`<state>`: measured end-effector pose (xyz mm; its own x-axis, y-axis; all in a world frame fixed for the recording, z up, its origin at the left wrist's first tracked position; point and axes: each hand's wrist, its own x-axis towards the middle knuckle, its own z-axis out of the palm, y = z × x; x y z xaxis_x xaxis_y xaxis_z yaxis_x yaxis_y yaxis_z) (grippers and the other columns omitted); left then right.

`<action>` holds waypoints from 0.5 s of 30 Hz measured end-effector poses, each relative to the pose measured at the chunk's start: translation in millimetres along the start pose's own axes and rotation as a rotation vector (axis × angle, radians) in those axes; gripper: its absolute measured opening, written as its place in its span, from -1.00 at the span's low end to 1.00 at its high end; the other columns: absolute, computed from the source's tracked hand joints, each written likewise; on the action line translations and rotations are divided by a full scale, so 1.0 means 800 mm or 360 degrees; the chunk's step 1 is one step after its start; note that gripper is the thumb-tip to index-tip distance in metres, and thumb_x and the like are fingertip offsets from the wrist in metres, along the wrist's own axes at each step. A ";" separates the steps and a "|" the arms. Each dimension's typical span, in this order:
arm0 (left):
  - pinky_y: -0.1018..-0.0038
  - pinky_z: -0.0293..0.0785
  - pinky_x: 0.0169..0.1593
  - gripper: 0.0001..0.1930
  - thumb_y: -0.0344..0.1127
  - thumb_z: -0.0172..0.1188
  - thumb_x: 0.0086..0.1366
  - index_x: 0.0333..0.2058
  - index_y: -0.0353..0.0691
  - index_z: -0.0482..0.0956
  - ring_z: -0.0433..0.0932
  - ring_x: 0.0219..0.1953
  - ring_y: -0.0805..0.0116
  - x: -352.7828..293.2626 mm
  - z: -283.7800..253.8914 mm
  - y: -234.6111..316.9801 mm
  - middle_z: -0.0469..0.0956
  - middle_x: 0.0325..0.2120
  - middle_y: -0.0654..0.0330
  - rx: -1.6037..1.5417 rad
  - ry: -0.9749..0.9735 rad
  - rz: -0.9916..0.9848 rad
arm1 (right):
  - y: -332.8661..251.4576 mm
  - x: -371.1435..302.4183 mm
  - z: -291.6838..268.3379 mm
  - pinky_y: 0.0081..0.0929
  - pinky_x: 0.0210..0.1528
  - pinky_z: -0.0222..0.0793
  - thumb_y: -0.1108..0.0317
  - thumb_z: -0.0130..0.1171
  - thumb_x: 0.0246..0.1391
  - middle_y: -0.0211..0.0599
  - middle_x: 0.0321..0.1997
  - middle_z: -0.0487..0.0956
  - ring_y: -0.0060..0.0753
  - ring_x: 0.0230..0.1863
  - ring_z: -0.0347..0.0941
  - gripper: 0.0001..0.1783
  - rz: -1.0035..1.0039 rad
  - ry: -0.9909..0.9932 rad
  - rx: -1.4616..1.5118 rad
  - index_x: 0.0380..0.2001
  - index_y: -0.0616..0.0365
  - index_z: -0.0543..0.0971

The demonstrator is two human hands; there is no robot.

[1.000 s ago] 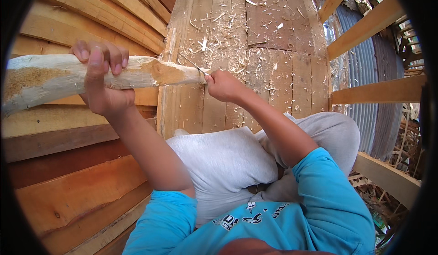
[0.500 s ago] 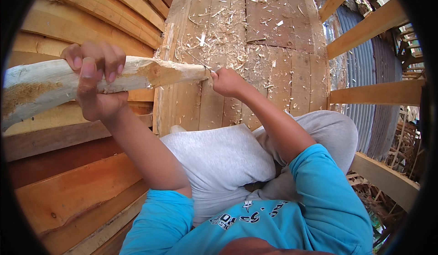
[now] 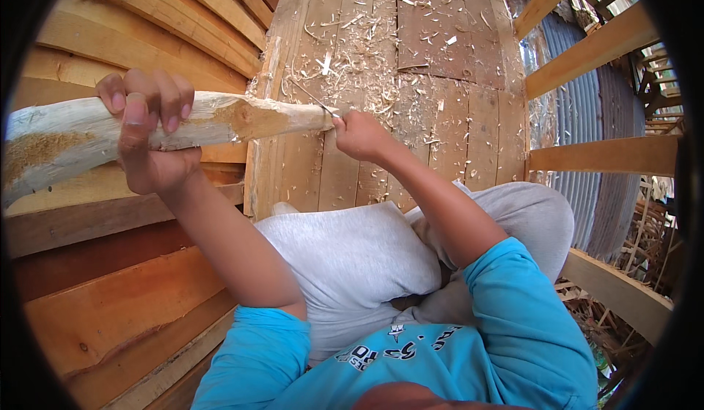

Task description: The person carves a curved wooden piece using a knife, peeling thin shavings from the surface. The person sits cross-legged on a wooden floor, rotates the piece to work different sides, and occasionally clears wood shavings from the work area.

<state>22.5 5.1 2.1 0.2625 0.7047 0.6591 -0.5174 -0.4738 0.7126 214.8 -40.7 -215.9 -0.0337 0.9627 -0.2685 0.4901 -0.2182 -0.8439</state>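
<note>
My left hand [image 3: 155, 127] is wrapped round a pale, peeled wooden pole [image 3: 66, 138] with brown patches. The pole reaches in from the left edge and narrows to a whittled end near the middle. At that end my right hand [image 3: 361, 136] is closed on a knife, its handle hidden in the fist. The knife's thin dark blade [image 3: 314, 97] slants up and left across the pole's tip. A small pale sliver shows beside the blade, close to my fingers.
Curled wood shavings [image 3: 374, 72] lie scattered over the plank floor [image 3: 484, 127]. Stacked boards [image 3: 132, 285] line the left side. Along the right runs a wooden railing [image 3: 601, 153], with corrugated metal sheets [image 3: 587, 124] beyond it. My legs in grey trousers [image 3: 345, 252] are folded below the pole.
My right hand has shifted slightly left at the pole's tip, and a pale sliver now shows by the blade. My left hand and the pole have moved a little to the left.
</note>
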 end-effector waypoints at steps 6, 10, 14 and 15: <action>0.51 0.15 -0.38 -0.82 -0.43 0.07 0.21 -0.27 -0.06 0.28 0.17 -0.58 0.54 -0.006 -0.004 0.004 0.17 -0.59 0.38 0.0066 -0.0018 0.0021 | -0.092 -0.036 -0.013 -0.03 -0.27 0.37 0.20 -0.11 0.29 0.25 -0.51 0.54 0.22 -0.43 0.51 -0.52 -0.0181 -0.0067 0.0138 -0.45 0.45 0.56; 0.50 0.16 -0.39 -0.81 -0.44 0.08 0.21 -0.26 -0.07 0.27 0.17 -0.57 0.53 0.008 0.010 -0.004 0.17 -0.59 0.37 0.0013 -0.0083 0.0048 | 0.013 0.006 0.008 -0.03 -0.33 0.32 0.18 -0.11 0.30 0.20 -0.59 0.48 0.19 -0.49 0.47 -0.50 0.0115 0.0017 -0.0037 -0.53 0.42 0.49; 0.50 0.17 -0.38 -0.81 -0.44 0.07 0.20 -0.26 -0.06 0.27 0.18 -0.57 0.53 -0.010 -0.002 0.002 0.18 -0.59 0.36 0.0064 0.0005 0.0030 | -0.092 -0.036 -0.009 -0.04 -0.32 0.34 0.17 -0.12 0.31 0.19 -0.59 0.50 0.17 -0.49 0.49 -0.49 -0.0182 -0.0009 0.0148 -0.51 0.44 0.51; 0.50 0.17 -0.38 -0.81 -0.44 0.07 0.20 -0.26 -0.06 0.27 0.18 -0.57 0.53 -0.008 0.003 0.003 0.18 -0.59 0.37 0.0079 0.0040 0.0011 | -0.070 -0.028 -0.007 -0.01 -0.26 0.36 0.19 -0.13 0.30 0.25 -0.54 0.51 0.22 -0.43 0.50 -0.51 -0.0087 -0.0047 0.0131 -0.48 0.44 0.53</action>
<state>21.8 -1.7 0.0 0.2380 0.7141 0.6583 -0.4781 -0.5038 0.7194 193.0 -49.1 -160.2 -0.0850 0.9687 -0.2334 0.4139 -0.1788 -0.8926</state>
